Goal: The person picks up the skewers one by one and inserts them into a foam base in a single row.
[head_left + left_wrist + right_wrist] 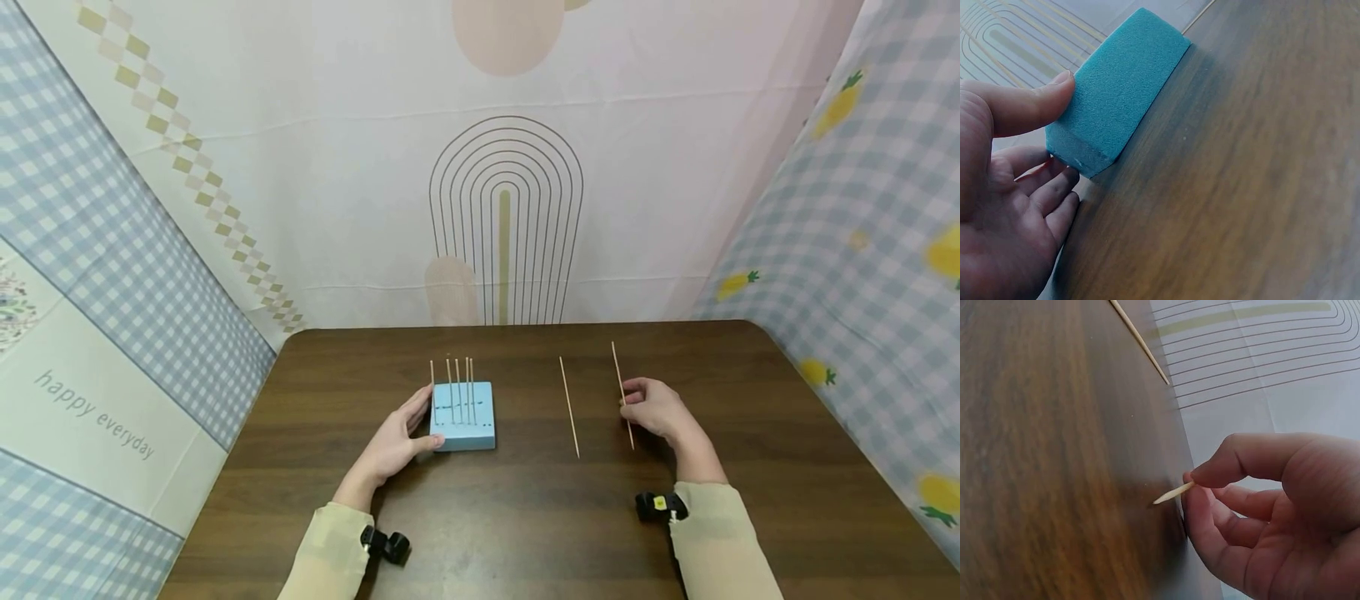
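Observation:
A light blue foam block [465, 442] lies on the table, left of centre, with several thin bamboo skewers [452, 383] standing upright in its top. My left hand [392, 446] holds the block at its left side, thumb against the front face and fingers along the side; the left wrist view shows the thumb pressed on the foam [1122, 87]. On the right, my right hand [656, 407] pinches a bamboo skewer [617, 362] between thumb and index finger. Its pointed end [1169, 495] sticks out towards the right wrist camera. Between block and right hand lies another skewer [569, 407].
The dark wooden table [510, 517] ends at the back against a white patterned cloth [360, 208]. Checked cloths hang at the left [142, 275] and right [825, 275]. Small dark holes dot the block's top.

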The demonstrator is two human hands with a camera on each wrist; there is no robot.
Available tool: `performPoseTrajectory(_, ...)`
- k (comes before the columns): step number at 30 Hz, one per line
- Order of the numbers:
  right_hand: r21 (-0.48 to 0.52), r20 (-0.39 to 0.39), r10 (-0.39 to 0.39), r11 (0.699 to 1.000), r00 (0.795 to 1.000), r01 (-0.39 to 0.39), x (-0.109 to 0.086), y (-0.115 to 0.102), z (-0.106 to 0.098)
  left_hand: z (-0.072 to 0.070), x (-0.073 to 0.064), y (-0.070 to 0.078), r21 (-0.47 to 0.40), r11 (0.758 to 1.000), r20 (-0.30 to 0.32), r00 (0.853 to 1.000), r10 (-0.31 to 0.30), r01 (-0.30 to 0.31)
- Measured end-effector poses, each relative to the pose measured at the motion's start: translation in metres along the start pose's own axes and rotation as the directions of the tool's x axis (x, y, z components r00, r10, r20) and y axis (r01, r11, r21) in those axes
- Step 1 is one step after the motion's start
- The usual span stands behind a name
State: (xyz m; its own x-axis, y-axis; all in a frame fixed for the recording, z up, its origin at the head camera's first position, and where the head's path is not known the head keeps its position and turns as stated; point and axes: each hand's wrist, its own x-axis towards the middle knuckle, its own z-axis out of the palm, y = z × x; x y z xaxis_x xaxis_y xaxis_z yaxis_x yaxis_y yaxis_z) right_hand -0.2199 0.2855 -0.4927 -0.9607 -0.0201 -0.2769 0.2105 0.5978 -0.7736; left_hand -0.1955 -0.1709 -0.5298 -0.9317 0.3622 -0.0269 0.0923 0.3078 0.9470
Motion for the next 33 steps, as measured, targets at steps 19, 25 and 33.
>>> performPoseTrajectory(19,0.147,0.074,-0.135,0.982,0.988,0.123,0.0,-0.012,0.01,0.0,0.0,0.002,-0.023,1.0,0.008,1.0,-0.007,0.007)
performPoseTrajectory(25,0.255,0.075,-0.15,0.959,0.986,0.126,-0.001,-0.017,0.011,0.0,0.0,0.001,-0.024,1.0,0.006,1.0,-0.006,0.006)
performPoseTrajectory(33,0.349,-0.005,-0.164,0.924,0.986,0.155,-0.002,-0.03,0.024,0.0,0.0,0.001,-0.019,1.0,0.004,1.0,-0.005,0.005)
